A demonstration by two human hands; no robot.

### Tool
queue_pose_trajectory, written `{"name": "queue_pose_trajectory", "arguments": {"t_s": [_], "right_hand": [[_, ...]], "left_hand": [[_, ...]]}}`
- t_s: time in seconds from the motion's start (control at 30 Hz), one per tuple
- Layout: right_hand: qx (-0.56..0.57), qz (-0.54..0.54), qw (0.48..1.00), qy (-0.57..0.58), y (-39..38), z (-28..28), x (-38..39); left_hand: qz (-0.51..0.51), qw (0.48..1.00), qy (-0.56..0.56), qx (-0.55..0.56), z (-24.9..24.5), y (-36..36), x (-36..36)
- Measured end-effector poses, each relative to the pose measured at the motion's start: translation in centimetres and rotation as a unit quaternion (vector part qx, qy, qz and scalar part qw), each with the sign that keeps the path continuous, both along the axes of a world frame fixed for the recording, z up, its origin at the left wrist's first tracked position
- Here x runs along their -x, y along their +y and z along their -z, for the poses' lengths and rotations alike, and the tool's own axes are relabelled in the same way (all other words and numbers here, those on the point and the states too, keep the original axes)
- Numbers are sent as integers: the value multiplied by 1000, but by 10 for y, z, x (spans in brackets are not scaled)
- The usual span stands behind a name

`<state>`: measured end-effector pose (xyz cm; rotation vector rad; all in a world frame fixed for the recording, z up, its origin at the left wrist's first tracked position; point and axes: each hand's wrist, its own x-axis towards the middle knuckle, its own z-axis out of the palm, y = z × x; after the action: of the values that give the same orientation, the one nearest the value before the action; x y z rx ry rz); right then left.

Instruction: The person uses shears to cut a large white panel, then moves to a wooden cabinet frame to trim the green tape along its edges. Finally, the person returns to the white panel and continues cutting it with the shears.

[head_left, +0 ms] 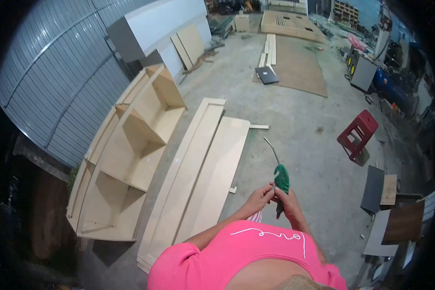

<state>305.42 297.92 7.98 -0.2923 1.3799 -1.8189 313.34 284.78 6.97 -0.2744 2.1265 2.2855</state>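
In front of my body, my right hand is wrapped round a green air blow gun. Its thin, slightly bent metal nozzle points forward and to the left, and its dark lower end shows below the hand. My left hand is closed, with its fingertips pressed together against the left side of the gun. Exactly what those fingertips pinch is partly hidden. Left of my hands lie two long pale wooden panels, side by side and low above the floor, with small wooden strips sticking out beneath.
A pale wooden shelf unit with three compartments rests at the left by a metal wall. On the right stands a red plastic stool. Ahead, a dark laptop lies by a brown sheet. Board pieces lie at the right.
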Motion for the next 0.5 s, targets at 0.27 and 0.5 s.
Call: {"name": "queue_pose_trajectory", "arguments": {"t_s": [0.27, 0.5], "right_hand": [[-29, -26, 999, -18, -77, 38, 178], [-62, 4, 998, -16, -180, 16, 372]], "left_hand": [[-38, 997, -58, 20, 52, -71, 174], [-20, 999, -26, -31, 37, -176, 377]]}}
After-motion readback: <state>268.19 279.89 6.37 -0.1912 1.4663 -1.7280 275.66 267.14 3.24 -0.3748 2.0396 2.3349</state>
